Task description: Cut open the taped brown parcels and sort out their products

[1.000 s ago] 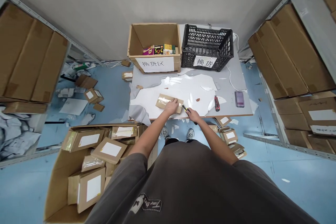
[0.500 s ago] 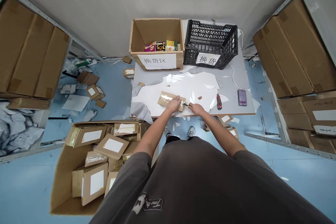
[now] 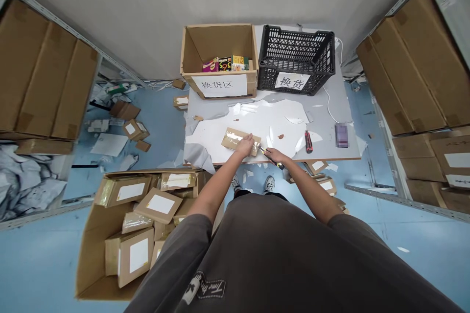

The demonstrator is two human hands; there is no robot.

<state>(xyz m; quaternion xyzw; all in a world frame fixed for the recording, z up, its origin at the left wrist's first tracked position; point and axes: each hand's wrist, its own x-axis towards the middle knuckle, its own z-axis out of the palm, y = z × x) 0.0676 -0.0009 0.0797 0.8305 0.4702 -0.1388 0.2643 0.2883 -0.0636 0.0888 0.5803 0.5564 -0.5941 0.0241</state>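
Observation:
A small taped cardboard box (image 3: 231,139) lies slightly askew near the front edge of the table. My left hand (image 3: 245,145) is closed over its right half, fingers on the top. In my right hand (image 3: 275,154) is a utility knife (image 3: 279,165) with a dark and yellow handle, its tail sticking out below the fingers. The knife's front end points up-left to the box's right end; whether the tip touches the cardboard I cannot tell. A red and black cutter (image 3: 308,141) lies on the table to the right of that hand.
At the table's back stand a labelled carton (image 3: 219,86) holding colourful packs and a black plastic crate (image 3: 296,66). Paper scraps and a purple phone-like object (image 3: 341,135) lie on the table (image 3: 326,149). A large carton of parcels (image 3: 88,254) stands lower left; shelves flank both sides.
The utility knife has turned in my right hand, so its handle now slants down-right and shows below the fingers. My left hand stays on the box, which has barely moved.

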